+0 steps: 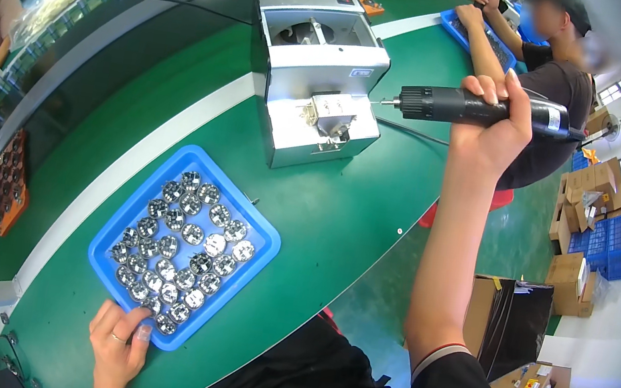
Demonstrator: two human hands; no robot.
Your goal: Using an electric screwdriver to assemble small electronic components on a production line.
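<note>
My right hand (494,113) is wrapped round a black electric screwdriver (442,104), raised at the right of the bench. The bit points left, close beside the front of a silver screw feeder (317,73) with an open-topped hopper. My left hand (117,340) is at the near corner of a blue tray (108,223). Its fingers are bent over the rim, with thumb and forefinger a little apart, close to a round metallic part (165,324). Whether a fingertip touches a part is hard to make out. Several similar round parts lie spread in the tray.
The green bench (330,222) has a curved near edge. Beyond its pale border runs a line with rails. Orange racks of parts (10,183) stand there. At the upper right, a co-worker (556,79) works over another blue tray (503,54). Cardboard boxes (569,280) stand at the right.
</note>
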